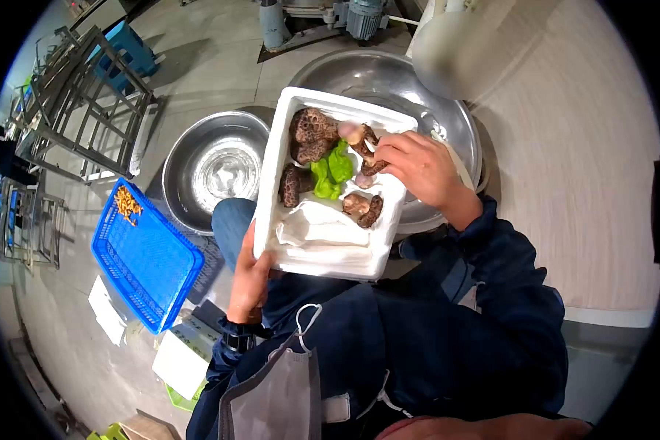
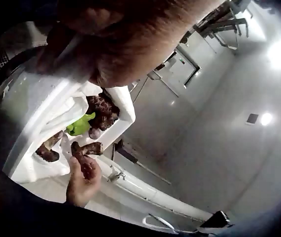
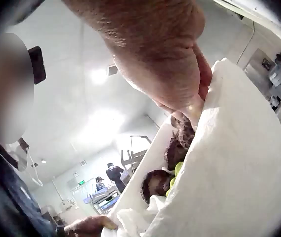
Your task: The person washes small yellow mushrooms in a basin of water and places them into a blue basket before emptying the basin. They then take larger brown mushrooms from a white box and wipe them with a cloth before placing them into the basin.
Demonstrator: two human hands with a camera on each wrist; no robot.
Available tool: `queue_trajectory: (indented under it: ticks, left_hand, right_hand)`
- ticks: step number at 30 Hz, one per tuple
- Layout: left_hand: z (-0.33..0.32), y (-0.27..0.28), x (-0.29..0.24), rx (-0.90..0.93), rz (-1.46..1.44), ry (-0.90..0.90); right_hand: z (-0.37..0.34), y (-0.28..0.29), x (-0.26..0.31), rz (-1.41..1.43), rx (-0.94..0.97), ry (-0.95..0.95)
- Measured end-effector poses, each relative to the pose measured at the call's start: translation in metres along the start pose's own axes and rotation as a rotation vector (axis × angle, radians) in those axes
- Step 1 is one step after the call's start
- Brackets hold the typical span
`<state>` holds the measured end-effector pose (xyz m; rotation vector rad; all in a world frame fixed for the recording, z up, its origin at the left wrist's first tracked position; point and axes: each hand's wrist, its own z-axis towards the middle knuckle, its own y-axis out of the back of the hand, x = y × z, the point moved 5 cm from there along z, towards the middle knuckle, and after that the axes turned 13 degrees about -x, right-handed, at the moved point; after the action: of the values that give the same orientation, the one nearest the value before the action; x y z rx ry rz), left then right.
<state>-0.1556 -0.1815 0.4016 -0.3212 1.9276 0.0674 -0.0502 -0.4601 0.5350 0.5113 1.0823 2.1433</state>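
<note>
A white foam box is held tilted over the person's lap. My left hand grips its lower left edge, thumb on the rim. At the box's right side my right hand pinches a dark brown mushroom with its fingertips. More mushrooms with cracked, patterned caps lie at the upper left of the box, and a smaller mushroom lies lower right. Crumpled bright green peppers sit in the middle. A folded white cloth covers the lower part of the box.
A large steel basin stands behind the box, a smaller steel bowl to its left. On the floor lies a blue plastic basket with small yellowish-brown pieces at one end. Metal racks stand at the far left.
</note>
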Motion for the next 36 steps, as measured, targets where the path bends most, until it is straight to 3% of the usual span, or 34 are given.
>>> queue_trajectory:
  ticks: [6, 11, 14, 16, 18, 20, 22, 23, 24, 25, 26, 27, 28, 29, 30, 32, 34, 35, 36]
  left_hand:
    - [0.000, -0.003, 0.007, -0.040, -0.050, -0.010]
    - [-0.003, 0.003, 0.011, -0.089, -0.043, -0.010]
    - [-0.004, 0.020, 0.021, -0.163, -0.024, 0.053]
    - [-0.006, 0.036, 0.015, -0.186, -0.053, 0.037]
    - [-0.019, 0.068, 0.009, -0.302, -0.092, 0.031]
    - [-0.032, 0.097, -0.002, -0.398, -0.147, -0.004]
    - [-0.048, 0.141, -0.001, -0.487, -0.245, -0.089]
    - [-0.060, 0.182, 0.007, -0.477, 0.115, -0.316]
    - [-0.071, 0.196, 0.011, -0.502, 0.119, -0.351]
    - [-0.081, 0.209, 0.015, -0.528, 0.125, -0.385]
    - [-0.092, 0.209, 0.013, -0.592, -0.227, -0.232]
    - [-0.100, 0.235, 0.020, -0.643, -0.085, -0.279]
    - [-0.111, 0.242, 0.020, -0.801, 0.606, -0.438]
    - [-0.109, 0.256, 0.022, -0.679, 0.204, -0.430]
    - [-0.101, 0.263, 0.022, -0.548, -0.183, -0.395]
    - [-0.097, 0.277, 0.024, -0.614, -0.316, -0.257]
    - [-0.087, 0.267, 0.026, -0.660, -0.423, -0.188]
    - [-0.083, 0.263, 0.028, -0.685, -0.478, -0.156]
    - [-0.081, 0.248, 0.024, -0.714, -0.780, -0.026]
  right_hand:
    - [-0.008, 0.002, 0.000, 0.033, -0.099, 0.098]
    - [-0.006, -0.007, 0.001, 0.062, -0.071, 0.102]
    - [0.005, 0.000, -0.003, 0.086, -0.240, 0.136]
    - [0.009, 0.004, -0.026, 0.074, -0.427, -0.024]
    - [-0.004, 0.004, -0.071, 0.278, -0.487, -0.391]
    - [-0.041, -0.046, -0.127, 0.232, -0.373, -0.679]
    - [-0.107, -0.135, -0.166, 0.250, -0.105, -0.835]
    - [-0.151, -0.185, -0.174, 0.226, 0.083, -0.737]
    - [-0.188, -0.232, -0.177, 0.203, 0.267, -0.629]
    - [-0.212, -0.258, -0.170, 0.144, 0.333, -0.653]
    - [-0.234, -0.281, -0.158, 0.085, 0.396, -0.674]
    - [-0.257, -0.308, -0.159, 0.087, 0.383, -0.730]
    - [-0.274, -0.326, -0.159, 0.087, 0.373, -0.784]
    - [-0.270, -0.317, -0.148, 0.000, 0.541, -0.712]
    - [-0.271, -0.322, -0.148, -0.015, 0.563, -0.738]
    - [-0.280, -0.327, -0.154, -0.071, 0.591, -0.778]
    - [-0.221, -0.265, -0.129, -0.077, 0.547, -0.714]
    - [-0.196, -0.231, -0.118, -0.029, 0.401, -0.689]
    - [-0.180, -0.203, -0.110, 0.030, 0.245, -0.660]
